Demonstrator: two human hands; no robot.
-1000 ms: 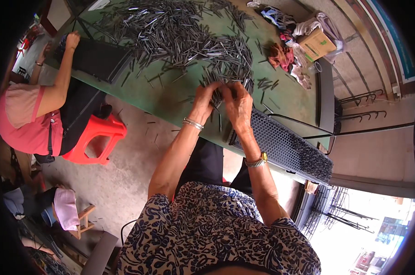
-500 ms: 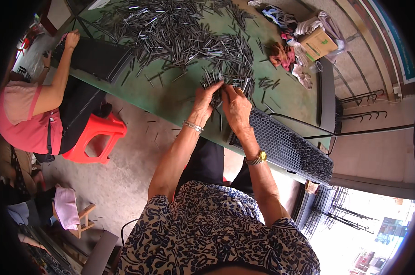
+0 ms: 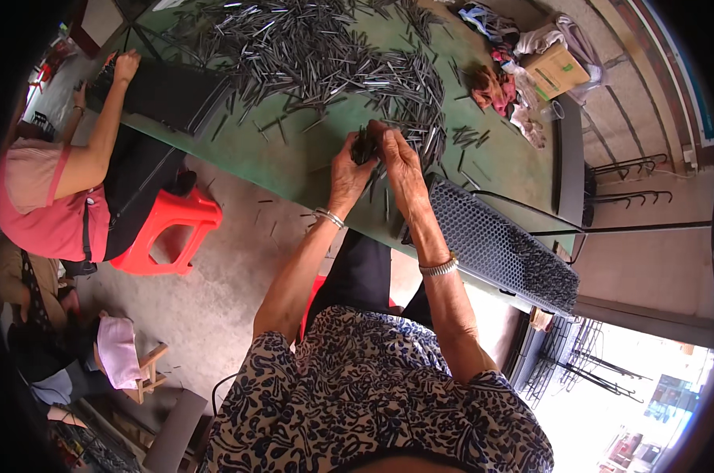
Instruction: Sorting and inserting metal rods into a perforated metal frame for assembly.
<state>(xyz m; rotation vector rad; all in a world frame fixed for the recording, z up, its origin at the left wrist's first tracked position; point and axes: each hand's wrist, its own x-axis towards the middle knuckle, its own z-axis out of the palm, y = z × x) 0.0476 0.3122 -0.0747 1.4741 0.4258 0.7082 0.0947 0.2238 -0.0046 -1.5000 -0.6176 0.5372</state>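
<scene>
My left hand (image 3: 347, 180) is closed around a bunch of short black sticks (image 3: 362, 147), held over the near edge of the green table. Against that bunch, my right hand (image 3: 399, 165) has its fingers bent and pressed together at the sticks' upper end; its fingertips are partly hidden. Beyond both hands spreads a big loose pile of the same black sticks (image 3: 294, 51). To the right of my right wrist lies a dark tray with a honeycomb of holes (image 3: 475, 225). Sticks fill the holes at its far right end.
A co-worker in pink (image 3: 53, 189) sits at the left beside a black panel (image 3: 167, 98) and a red stool (image 3: 171, 236). Cloths (image 3: 495, 91), a cardboard box (image 3: 558, 71) and a clear cup (image 3: 552, 111) lie at the back right. A black rod (image 3: 625, 227) crosses the right side.
My hands have drawn slightly back from the pile, and the right one has turned, its watch face now out of sight. The bunch of sticks stands more gathered in my left hand.
</scene>
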